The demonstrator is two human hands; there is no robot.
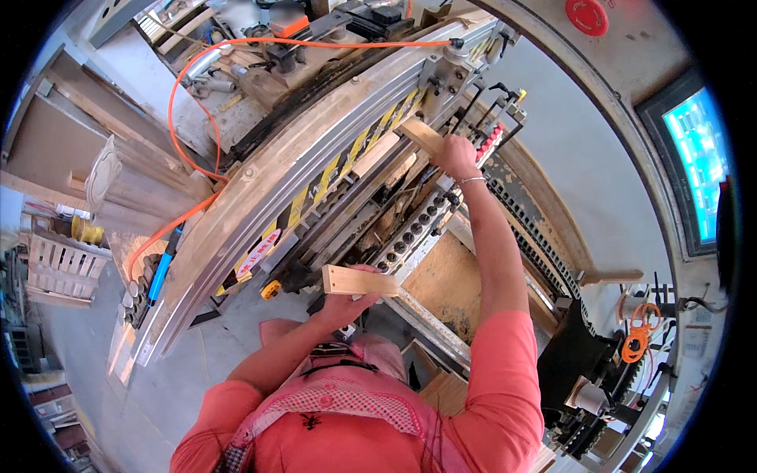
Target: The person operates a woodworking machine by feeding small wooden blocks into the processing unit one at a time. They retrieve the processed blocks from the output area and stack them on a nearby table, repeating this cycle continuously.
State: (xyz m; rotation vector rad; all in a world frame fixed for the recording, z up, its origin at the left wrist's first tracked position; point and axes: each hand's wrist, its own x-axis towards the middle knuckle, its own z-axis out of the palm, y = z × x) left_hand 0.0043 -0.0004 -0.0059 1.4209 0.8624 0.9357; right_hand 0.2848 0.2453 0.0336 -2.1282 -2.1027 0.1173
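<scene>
Low in the middle, my left hand (344, 309) is closed around a short, pale wooden block (347, 280) with small dark holes near its ends. Farther out, my right arm is stretched over the machine. My right hand (457, 159) grips the near end of a second wooden piece (421, 135), whose other end reaches toward the striped edge of the machine's long beam (307, 150). Another pale wooden bar (376, 155) lies along that beam. Beside and below my right hand runs a row of round black knobs (414, 229); the fingers' undersides are hidden.
Red knobs (490, 140) stand right of my right hand. A sawdust-covered panel (445, 280) lies under my right forearm. An orange air hose (170, 110) loops over the beam at left. A lit screen (698, 165) and a red stop button (587, 16) are at right.
</scene>
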